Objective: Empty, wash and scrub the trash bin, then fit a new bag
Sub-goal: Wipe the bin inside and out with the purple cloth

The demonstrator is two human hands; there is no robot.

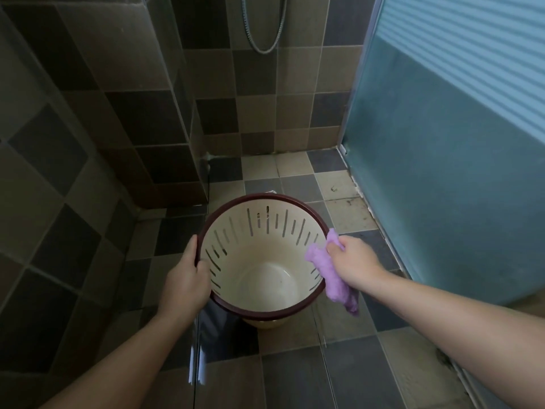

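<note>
The trash bin (265, 278) is between the two hands, above the tiled floor (298, 373), and its open mouth is turned toward the camera. It is cream inside, with narrow slits in the wall and a dark red rim. No bag is in it. The left hand (184, 286) grips the rim on the left side, with the thumb inside and the fingers curled around the outside. The right hand (355, 259) is at the right side of the rim and pinches a purple cloth (330, 270). The cloth lies over the rim there and hangs down outside the bin. A shower hose (265, 28) hangs on the tiled wall behind, and a frosted glass door (448, 160) stands to the right.
</note>
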